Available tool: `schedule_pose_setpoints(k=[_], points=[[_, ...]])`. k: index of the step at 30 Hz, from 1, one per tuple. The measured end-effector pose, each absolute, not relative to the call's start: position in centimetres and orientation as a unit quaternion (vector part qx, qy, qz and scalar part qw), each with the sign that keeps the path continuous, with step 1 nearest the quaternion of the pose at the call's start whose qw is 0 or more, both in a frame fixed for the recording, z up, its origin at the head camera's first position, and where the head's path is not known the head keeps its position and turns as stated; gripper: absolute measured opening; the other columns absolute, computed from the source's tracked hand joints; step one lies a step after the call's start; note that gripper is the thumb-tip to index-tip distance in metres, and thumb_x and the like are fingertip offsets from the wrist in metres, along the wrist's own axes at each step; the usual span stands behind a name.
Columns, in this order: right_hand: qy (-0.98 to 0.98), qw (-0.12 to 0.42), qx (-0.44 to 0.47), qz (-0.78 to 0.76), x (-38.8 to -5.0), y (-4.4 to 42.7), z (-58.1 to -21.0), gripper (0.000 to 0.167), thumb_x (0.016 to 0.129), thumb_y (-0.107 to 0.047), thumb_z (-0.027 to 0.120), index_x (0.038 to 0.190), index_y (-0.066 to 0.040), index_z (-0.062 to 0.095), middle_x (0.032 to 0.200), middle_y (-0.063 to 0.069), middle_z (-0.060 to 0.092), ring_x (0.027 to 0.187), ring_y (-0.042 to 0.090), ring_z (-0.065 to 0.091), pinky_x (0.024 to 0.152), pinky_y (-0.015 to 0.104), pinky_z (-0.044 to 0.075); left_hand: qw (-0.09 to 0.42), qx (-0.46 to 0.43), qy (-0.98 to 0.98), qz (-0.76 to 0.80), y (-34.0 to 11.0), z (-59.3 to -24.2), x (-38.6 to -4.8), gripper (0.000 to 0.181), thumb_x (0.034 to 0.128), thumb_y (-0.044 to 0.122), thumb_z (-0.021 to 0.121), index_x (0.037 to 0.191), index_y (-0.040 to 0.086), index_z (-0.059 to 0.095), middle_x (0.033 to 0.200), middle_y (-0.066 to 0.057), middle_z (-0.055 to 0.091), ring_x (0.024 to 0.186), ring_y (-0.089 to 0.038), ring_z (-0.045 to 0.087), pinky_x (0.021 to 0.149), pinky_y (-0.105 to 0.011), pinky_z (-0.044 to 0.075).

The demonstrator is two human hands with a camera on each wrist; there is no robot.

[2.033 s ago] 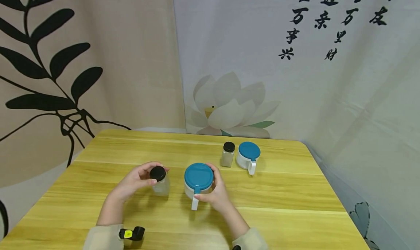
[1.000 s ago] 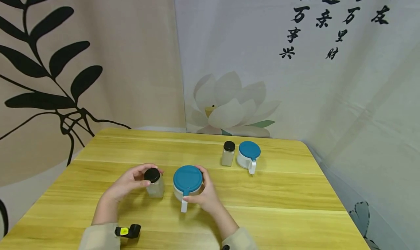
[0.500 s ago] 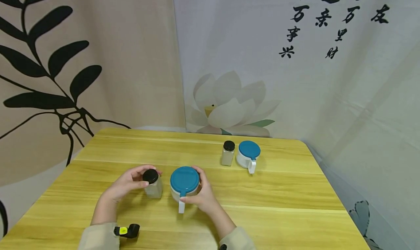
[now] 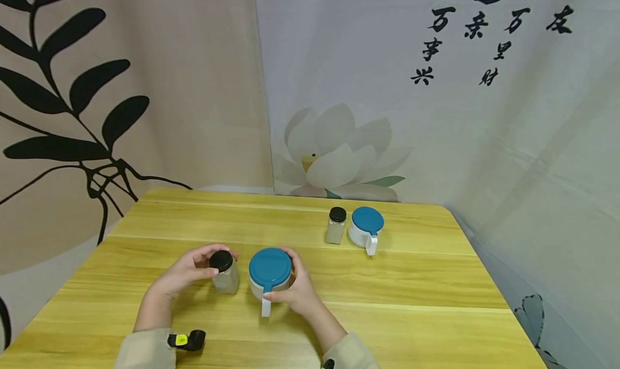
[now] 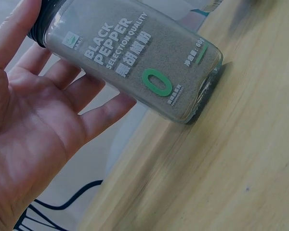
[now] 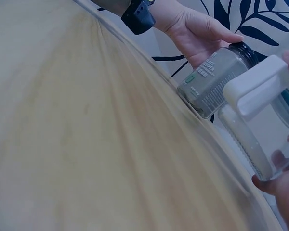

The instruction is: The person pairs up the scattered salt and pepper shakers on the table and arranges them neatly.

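Observation:
My left hand [image 4: 186,270] grips a glass jar [image 4: 226,280] by its black lid, thumb in front and fingers behind. In the left wrist view the jar [image 5: 135,57] reads "BLACK PEPPER" and holds grey-brown powder. Just to its right, my right hand [image 4: 300,289] holds a clear container with a blue lid [image 4: 269,267], its thumb near the white handle [image 4: 266,307]. The right wrist view shows the container's handle [image 6: 255,86] beside the pepper jar [image 6: 214,82], with a white layer inside the container. Both stand upright, a small gap between them.
Farther back on the wooden table [image 4: 411,315], a smaller black-lidded jar [image 4: 335,231] stands beside another blue-lidded container [image 4: 366,220] with a white handle. Printed cloths [image 4: 208,89] hang behind the table.
Both hands have moved left and slightly nearer with the jar and the container, most of it early on; in the last half second the container has shifted only slightly. The grips are unchanged.

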State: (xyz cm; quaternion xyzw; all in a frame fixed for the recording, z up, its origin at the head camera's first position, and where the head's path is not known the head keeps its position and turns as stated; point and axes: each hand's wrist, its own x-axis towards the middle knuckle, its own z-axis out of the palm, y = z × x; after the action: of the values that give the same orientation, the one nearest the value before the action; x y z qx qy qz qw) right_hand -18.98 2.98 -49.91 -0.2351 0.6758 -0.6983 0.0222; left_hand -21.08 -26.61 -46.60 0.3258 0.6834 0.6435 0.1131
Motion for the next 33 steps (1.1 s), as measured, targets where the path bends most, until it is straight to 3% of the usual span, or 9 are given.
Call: schedule_pose_setpoints(k=[5, 12, 21, 26, 33], points=[[0.679, 0.024, -0.235, -0.695, -18.89, 2.88, -49.97, 0.093, 0.066, -0.004, 0.085, 0.143, -0.009, 0.034, 0.136, 0.007, 0.049, 0.123, 0.025, 0.046, 0.103, 0.054, 0.027, 0.115, 0.326, 0.682, 0.645, -26.64, -46.66, -21.07, 0.039, 0.0922, -0.011, 0.052, 0.131, -0.009, 0.045, 0.131, -0.033, 0.048, 0.122, -0.029, 0.050, 0.093, -0.032, 0.045], [0.684, 0.038, -0.217, -0.696, -18.67, 2.65, -50.06, 0.092, 0.066, -0.004, 0.085, 0.142, -0.018, 0.036, 0.135, 0.003, 0.050, 0.123, 0.024, 0.046, 0.103, 0.052, 0.028, 0.123, 0.329, 0.672, 0.652, -26.82, -47.00, -21.19, 0.039, 0.0921, -0.013, 0.050, 0.130, -0.009, 0.045, 0.131, -0.032, 0.048, 0.122, -0.031, 0.050, 0.094, -0.033, 0.045], [0.673, 0.052, -0.218, -0.704, -18.65, 2.41, -50.10, 0.093, 0.066, 0.001, 0.084, 0.143, -0.014, 0.034, 0.134, 0.002, 0.051, 0.122, 0.023, 0.048, 0.104, 0.048, 0.029, 0.123, 0.330, 0.672, 0.651, -26.79, -46.89, -21.19, 0.039, 0.0919, -0.012, 0.051, 0.130, -0.008, 0.046, 0.130, -0.030, 0.050, 0.121, -0.030, 0.051, 0.094, -0.034, 0.045], [0.674, 0.052, -0.220, -0.703, -18.64, 2.43, -50.15, 0.093, 0.067, 0.000, 0.085, 0.143, -0.018, 0.034, 0.134, 0.003, 0.050, 0.122, 0.024, 0.048, 0.104, 0.049, 0.029, 0.122, 0.327, 0.673, 0.652, -26.73, -46.86, -21.15, 0.039, 0.0918, -0.011, 0.052, 0.130, -0.009, 0.046, 0.130, -0.027, 0.052, 0.120, -0.027, 0.052, 0.093, -0.033, 0.045], [0.677, 0.060, -0.219, -0.700, -18.67, 2.38, -50.39, 0.096, 0.067, 0.000, 0.085, 0.145, -0.005, 0.029, 0.136, 0.007, 0.048, 0.123, 0.025, 0.046, 0.103, 0.048, 0.030, 0.122, 0.323, 0.672, 0.655, -26.69, -46.95, -21.14, 0.040, 0.0916, -0.012, 0.052, 0.131, -0.010, 0.045, 0.130, -0.020, 0.056, 0.119, -0.023, 0.053, 0.093, -0.033, 0.045]])
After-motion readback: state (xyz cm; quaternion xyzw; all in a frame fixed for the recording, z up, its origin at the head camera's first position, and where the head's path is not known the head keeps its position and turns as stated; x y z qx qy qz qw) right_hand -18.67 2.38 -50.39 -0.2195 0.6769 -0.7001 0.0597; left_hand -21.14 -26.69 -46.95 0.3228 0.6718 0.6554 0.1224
